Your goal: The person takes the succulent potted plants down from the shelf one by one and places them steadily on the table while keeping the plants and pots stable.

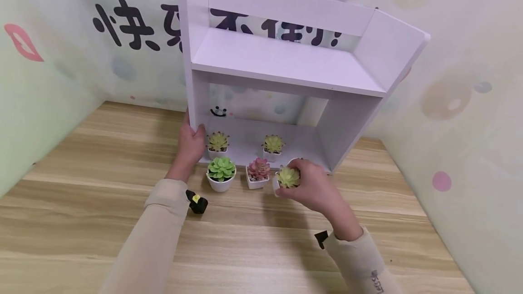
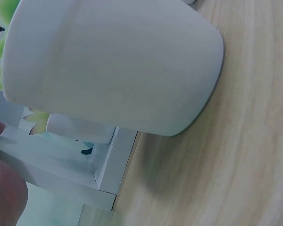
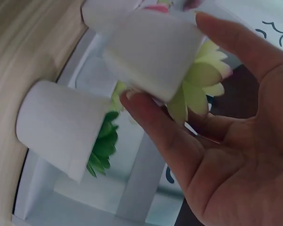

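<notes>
My right hand (image 1: 316, 188) pinches a small white square pot (image 3: 153, 52) holding a pale yellow-green succulent (image 1: 288, 177); in the right wrist view the pot is tilted between thumb and fingers. At the shelf's lower left, my left hand (image 1: 191, 146) grips the side panel of the white two-tier shelf (image 1: 286, 69), thumb on its front edge. Two yellow-green succulents (image 1: 218, 141) (image 1: 273, 144) stand on the bottom board. In front are a bright green succulent (image 1: 221, 169) in a round pot and a reddish one (image 1: 259, 169) in a square pot.
A white pot with green leaves (image 3: 61, 127) stands beside the right hand, mostly hidden in the head view. Black wrist-camera parts (image 1: 198, 202) show near the sleeves. The wooden table (image 1: 245, 248) meets patterned walls (image 1: 457, 103) behind and at both sides.
</notes>
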{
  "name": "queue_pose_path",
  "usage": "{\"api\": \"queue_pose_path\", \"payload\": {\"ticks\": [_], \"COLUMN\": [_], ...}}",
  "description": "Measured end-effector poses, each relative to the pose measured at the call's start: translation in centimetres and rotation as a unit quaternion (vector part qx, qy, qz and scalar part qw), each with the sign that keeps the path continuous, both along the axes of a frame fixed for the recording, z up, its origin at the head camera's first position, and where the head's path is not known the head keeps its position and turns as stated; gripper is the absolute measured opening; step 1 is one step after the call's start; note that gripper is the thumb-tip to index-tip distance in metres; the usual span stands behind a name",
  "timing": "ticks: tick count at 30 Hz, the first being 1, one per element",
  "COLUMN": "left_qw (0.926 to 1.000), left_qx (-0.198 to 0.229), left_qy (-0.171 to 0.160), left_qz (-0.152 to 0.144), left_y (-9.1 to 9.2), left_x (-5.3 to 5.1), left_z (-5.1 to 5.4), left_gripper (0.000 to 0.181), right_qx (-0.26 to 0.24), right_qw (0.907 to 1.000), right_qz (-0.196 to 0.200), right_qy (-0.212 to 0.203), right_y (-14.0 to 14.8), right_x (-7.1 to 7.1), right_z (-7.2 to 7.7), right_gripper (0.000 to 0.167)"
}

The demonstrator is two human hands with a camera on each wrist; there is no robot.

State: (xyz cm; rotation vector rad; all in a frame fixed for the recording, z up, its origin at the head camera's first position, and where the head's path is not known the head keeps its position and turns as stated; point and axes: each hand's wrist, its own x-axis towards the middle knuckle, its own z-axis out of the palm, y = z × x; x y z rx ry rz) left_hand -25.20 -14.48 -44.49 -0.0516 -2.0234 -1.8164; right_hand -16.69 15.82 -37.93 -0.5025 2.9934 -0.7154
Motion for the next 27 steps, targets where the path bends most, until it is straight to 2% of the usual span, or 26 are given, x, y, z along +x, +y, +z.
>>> {"api": "queue_pose_path", "payload": {"ticks": [5,10,17,22,27], "left_qw": [0.9999,1.0000,0.9999,0.9998,0.9998], "left_qx": [-0.002,-0.001,0.003,0.011,0.008], "left_qy": [-0.012,-0.004,-0.004,-0.008,-0.010], "left_qz": [-0.001,-0.003,-0.009,-0.013,-0.013], "left_y": [-0.1,0.0,0.0,0.0,-0.1], "left_x": [0.1,0.1,0.1,0.1,0.1], "left_z": [0.0,0.1,-0.1,-0.2,-0.2], "left_gripper": [0.061,0.061,0.061,0.063,0.064], "right_qx": [0.007,0.020,0.028,0.048,0.061], "right_qw": [0.9993,0.9985,0.9979,0.9974,0.9972], "right_qz": [0.003,-0.004,-0.024,-0.026,-0.022], "right_qy": [-0.037,-0.050,-0.054,-0.047,-0.036], "right_y": [-1.0,-1.8,-2.1,-2.1,-1.8], "right_x": [0.1,0.3,0.1,0.0,0.0], "right_z": [-0.6,-1.3,-2.2,-2.5,-2.5], "right_gripper": [0.054,0.057,0.059,0.061,0.056]}}
